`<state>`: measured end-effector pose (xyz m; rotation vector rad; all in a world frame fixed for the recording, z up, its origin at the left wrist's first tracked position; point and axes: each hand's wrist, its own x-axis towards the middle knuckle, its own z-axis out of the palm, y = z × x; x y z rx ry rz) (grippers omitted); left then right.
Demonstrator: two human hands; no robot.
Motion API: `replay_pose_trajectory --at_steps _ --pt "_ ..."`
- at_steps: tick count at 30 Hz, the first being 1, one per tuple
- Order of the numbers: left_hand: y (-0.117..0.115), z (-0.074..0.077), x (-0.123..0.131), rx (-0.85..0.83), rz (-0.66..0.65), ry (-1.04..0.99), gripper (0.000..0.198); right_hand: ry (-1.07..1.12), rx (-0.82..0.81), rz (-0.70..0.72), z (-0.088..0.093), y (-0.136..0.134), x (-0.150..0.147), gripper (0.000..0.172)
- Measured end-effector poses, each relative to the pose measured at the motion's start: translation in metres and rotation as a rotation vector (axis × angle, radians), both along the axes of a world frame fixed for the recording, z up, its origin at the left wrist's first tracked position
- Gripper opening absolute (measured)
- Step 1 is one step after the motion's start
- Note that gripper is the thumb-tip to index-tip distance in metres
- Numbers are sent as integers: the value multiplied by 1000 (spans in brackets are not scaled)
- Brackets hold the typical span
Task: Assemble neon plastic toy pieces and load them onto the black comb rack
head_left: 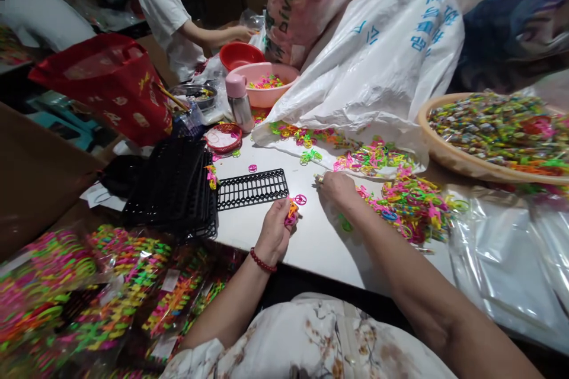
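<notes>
My left hand (274, 226), with a red bead bracelet at the wrist, is closed around small orange and pink plastic pieces (291, 213). Just beyond it a magenta ring (301, 199) lies on the white table. My right hand (338, 188) is closed at the edge of the white sack, and a small light-coloured piece (319, 179) shows at its fingertips. A black plastic grid (253, 188) lies flat to the left of my hands. Colourful plastic pieces (409, 201) are heaped to the right, beside my right forearm.
Stacked black grids (171, 189) stand at the left. A white sack (373, 65) spills pieces at the back. A pink-lidded bottle (240, 103), a pink basin (267, 95) and a large tan basin (427, 145) surround the work area. Clear bags (502, 249) lie right. Another person (164, 21) works behind.
</notes>
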<state>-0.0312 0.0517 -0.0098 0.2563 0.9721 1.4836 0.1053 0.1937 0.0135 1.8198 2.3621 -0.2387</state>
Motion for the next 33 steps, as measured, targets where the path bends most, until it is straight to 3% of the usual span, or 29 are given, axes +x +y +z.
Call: replay_pose_trajectory --at_steps 5,8,10,13,16,18,24,33 --pt "-1 3 -3 5 -86 -20 44 61 20 51 3 -16 2 29" --pt "-2 3 -2 14 -87 -2 42 303 20 -32 5 -34 11 24" --pt "-1 3 1 18 -82 21 42 633 -96 -144 5 -50 18 20" --pt "1 4 10 18 -50 83 42 1127 -406 -246 4 -79 29 31" --pt "4 6 19 25 -28 173 44 1367 -601 -261 2 -104 35 38" --pt "5 8 25 39 -34 228 45 1400 -635 -276 1 -115 37 40" --pt "1 12 36 44 -88 371 40 1367 -502 -316 3 -122 40 44" --pt "-1 13 44 73 -121 467 38 1351 -559 -277 3 -123 51 45"
